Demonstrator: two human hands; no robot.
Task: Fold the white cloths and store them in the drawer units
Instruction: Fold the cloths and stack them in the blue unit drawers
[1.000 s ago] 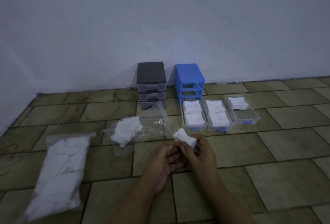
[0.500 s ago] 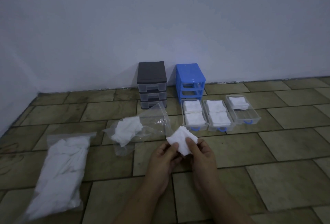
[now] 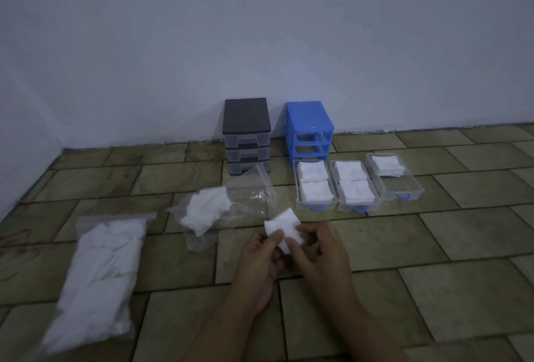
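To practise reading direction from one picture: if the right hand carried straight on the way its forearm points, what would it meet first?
The right hand heads up and left, so it would probably reach the open clear bag holding loose white cloths first, though depth is uncertain.

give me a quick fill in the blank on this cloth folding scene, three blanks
1. Both hands hold one small ____ cloth.
2. The number of clear drawers lying on the floor out of the blue unit is ____.
3. The dark unit stands to the ____ of the blue unit.

Missing words: white; three; left
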